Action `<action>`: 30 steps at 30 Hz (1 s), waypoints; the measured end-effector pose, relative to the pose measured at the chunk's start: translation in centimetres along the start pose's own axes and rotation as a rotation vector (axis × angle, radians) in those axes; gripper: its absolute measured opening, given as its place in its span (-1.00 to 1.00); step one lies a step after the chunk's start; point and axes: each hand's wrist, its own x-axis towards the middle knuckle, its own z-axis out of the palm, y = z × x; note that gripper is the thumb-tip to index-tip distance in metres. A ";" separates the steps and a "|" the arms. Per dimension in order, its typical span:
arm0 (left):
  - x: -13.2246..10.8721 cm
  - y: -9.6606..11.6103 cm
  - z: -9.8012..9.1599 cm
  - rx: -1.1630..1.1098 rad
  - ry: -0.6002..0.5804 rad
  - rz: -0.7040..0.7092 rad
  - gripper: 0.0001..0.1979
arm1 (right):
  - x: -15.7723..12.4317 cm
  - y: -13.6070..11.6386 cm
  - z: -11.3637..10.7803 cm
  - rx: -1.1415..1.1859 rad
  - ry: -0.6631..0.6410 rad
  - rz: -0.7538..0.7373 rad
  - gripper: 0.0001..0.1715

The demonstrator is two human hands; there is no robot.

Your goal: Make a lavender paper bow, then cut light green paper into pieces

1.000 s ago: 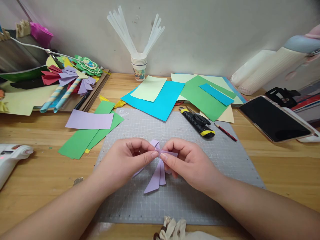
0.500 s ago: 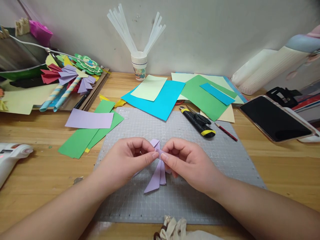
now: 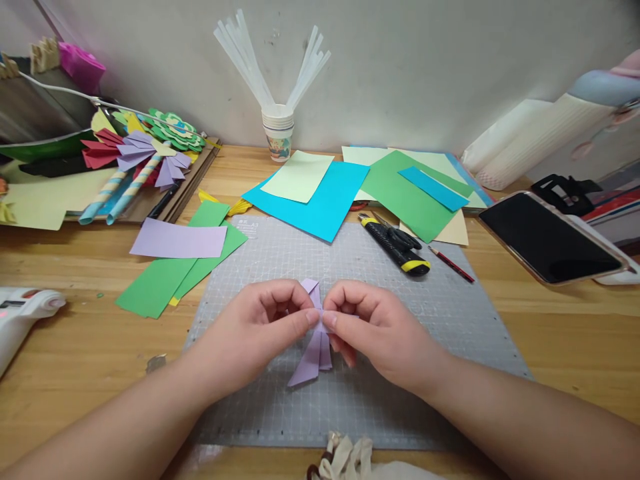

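Observation:
Over the middle of the grey cutting mat (image 3: pixel 400 393), both hands meet on a piece of folded purple paper (image 3: pixel 311 360). My left hand (image 3: pixel 265 327) pinches it between thumb and forefinger. Thumb and forefinger of my right hand (image 3: pixel 383 327) close on it from the other side, the two thumb tips almost touching. One folded end of the paper points away from me, above the fingers. Below them, two flared strips hang toward me. A further purple part shows behind my right thumb. The fingers hide the centre of the fold.
A utility knife (image 3: pixel 397 247), small black scissors and a pencil (image 3: pixel 451 264) lie on the mat's far right. Blue paper (image 3: pixel 320 213) and green strips (image 3: pixel 160 287) lie around it. Paper cups (image 3: pixel 279 137) hold glue sticks; a phone (image 3: pixel 553 237) is at right, a glue gun (image 3: pixel 30 313) at left.
The fingertips have shifted slightly down along the folded paper, and more purple now shows behind my right thumb. Both hands keep their pinch.

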 end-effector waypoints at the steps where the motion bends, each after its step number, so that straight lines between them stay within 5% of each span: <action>1: -0.1 -0.1 -0.1 0.015 -0.002 0.027 -0.79 | 0.0 0.0 0.0 0.005 -0.008 0.000 -0.82; 14: -0.4 0.4 0.4 0.337 0.019 0.246 -0.72 | -0.2 -0.2 0.2 0.027 -0.049 0.031 -0.81; 30: -0.5 0.4 0.1 0.229 -0.063 0.131 -0.75 | -0.4 -0.2 0.3 0.067 -0.092 0.064 -0.80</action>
